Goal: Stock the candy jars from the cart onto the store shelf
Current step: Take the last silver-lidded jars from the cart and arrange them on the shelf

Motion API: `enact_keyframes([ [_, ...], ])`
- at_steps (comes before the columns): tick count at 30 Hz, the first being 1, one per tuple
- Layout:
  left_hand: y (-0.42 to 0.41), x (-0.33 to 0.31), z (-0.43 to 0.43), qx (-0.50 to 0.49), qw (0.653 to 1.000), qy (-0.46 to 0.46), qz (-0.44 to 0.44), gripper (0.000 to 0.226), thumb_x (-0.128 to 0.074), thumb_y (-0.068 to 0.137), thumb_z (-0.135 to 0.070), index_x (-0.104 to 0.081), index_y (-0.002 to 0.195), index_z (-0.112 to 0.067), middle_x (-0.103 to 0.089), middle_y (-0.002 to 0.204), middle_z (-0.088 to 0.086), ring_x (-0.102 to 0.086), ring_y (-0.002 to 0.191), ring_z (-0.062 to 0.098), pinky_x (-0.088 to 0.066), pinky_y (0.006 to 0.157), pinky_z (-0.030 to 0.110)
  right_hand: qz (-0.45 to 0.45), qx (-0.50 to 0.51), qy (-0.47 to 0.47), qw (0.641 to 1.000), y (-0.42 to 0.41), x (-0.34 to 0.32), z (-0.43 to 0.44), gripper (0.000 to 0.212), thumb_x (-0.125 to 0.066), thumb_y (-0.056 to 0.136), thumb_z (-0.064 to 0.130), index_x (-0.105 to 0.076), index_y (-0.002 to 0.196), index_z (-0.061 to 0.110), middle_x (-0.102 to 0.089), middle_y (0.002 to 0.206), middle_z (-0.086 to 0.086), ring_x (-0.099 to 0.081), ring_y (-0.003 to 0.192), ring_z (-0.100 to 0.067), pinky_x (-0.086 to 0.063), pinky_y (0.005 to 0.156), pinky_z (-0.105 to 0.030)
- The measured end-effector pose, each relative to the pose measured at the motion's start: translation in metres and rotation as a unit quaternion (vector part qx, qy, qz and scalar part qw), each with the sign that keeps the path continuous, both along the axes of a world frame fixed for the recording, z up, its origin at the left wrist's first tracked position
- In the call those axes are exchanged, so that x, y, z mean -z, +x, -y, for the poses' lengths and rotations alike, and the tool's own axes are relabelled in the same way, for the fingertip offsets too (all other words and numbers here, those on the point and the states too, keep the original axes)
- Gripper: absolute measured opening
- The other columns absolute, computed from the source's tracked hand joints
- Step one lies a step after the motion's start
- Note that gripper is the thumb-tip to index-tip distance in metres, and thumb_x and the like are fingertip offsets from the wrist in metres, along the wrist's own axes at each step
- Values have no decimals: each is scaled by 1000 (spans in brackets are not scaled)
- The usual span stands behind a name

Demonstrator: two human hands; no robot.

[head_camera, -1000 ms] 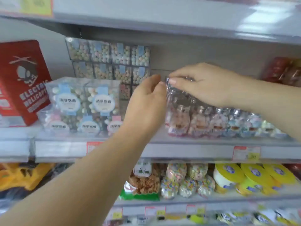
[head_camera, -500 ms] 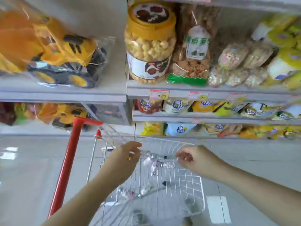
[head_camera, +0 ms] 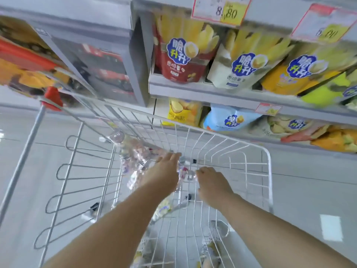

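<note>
Both your arms reach down into the white wire cart [head_camera: 270,175]. Your left grip [head_camera: 164,171] lies with its fingers stretched out over a cluster of clear candy jars [head_camera: 131,151] with silver caps. It touches them but is released, not wrapped round any of them. Your right grip [head_camera: 212,182] is just beside it, knuckles up, fingers bent down near a jar cap. The blur keeps you from telling whether it is grasping that jar. The jars lie tilted in a heap on the cart's left side, and more sit lower in the basket. Behind the cart, a store shelf [head_camera: 212,93] carries snack bags [head_camera: 179,60], and a price tag [head_camera: 222,10] hangs on the shelf edge above them.
</note>
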State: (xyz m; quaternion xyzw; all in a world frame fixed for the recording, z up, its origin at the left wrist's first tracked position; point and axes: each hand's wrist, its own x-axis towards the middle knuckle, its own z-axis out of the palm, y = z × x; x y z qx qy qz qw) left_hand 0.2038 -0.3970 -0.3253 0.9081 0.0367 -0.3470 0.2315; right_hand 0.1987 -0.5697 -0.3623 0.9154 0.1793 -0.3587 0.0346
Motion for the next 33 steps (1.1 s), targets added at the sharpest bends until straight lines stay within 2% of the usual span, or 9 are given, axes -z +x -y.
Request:
enact_keyframes([
  [3, 10, 34, 11, 47, 997, 48, 22, 67, -50, 96, -3, -25, 151, -34, -27, 159, -8, -31, 144, 25, -42, 105, 44, 60, -31, -9, 998, 1, 19, -6, 40, -61, 80, 3, -59, 119, 14, -58, 114, -6, -57, 109, -28, -44, 87, -38],
  [6, 6, 55, 12, 79, 992, 87, 47, 61, -56, 94, -5, -35, 144, -32, -41, 148, -6, -42, 135, 24, -47, 95, 43, 116, -30, 7, 993, 0, 23, -11, 29, -79, 51, 3, -70, 77, 12, -62, 76, -6, -65, 69, -27, -49, 62, -34],
  [11, -4, 29, -5, 22, 998, 24, 48, 44, -55, 97, -28, -45, 140, -29, -53, 139, -8, -53, 124, 19, -49, 94, 38, -70, 208, 115, 969, -8, -8, 0, 26, -54, 83, 13, -60, 106, 24, -65, 102, 1, -64, 94, -24, -47, 73, -31],
  [15, 4, -51, -29, -179, 970, -167, -12, 33, -65, 93, -36, -62, 123, -25, -68, 110, -10, -64, 103, 12, -50, 95, 36, -201, 455, 342, 797, 7, -90, 1, 24, -61, 79, 24, -64, 103, 27, -70, 82, 5, -65, 69, -15, -56, 71, -40],
  [19, 15, -173, -36, -370, 810, -434, -133, 32, -61, 95, -29, -64, 119, -8, -70, 91, 6, -69, 84, 21, -59, 70, 36, -355, 618, 496, 496, 26, -208, -2, 18, -44, 82, 3, -60, 87, 10, -58, 77, -11, -56, 56, -25, -50, 55, -33],
  [21, 21, -229, -32, -406, 753, -495, -153, 38, -61, 90, -30, -65, 118, -5, -69, 87, 12, -68, 75, 23, -57, 59, 31, -366, 632, 531, 430, 34, -265, -4, 16, -47, 75, 12, -61, 82, 10, -53, 75, -8, -52, 57, -23, -46, 53, -29],
  [25, 28, -313, -21, -407, 712, -553, -149, 40, -61, 85, -36, -67, 108, -3, -71, 86, 15, -69, 75, 24, -58, 62, 33, -313, 614, 600, 406, 39, -355, -6, 11, -59, 79, 18, -65, 73, 11, -57, 67, -6, -58, 55, -21, -51, 49, -29],
  [30, 28, -395, -13, -388, 688, -593, -158, 37, -59, 89, -38, -71, 99, -5, -71, 82, 13, -70, 68, 23, -59, 62, 32, -211, 569, 636, 477, 29, -429, -2, 14, -65, 82, 11, -56, 92, 7, -56, 73, -10, -58, 62, -21, -49, 54, -29],
  [33, 28, -431, -9, -395, 682, -595, -160, 52, -62, 86, -40, -65, 116, 3, -68, 98, 19, -70, 78, 26, -60, 66, 37, -143, 536, 649, 521, 21, -475, 4, 11, -66, 80, 11, -63, 88, 4, -60, 71, -8, -58, 58, -17, -46, 53, -28],
])
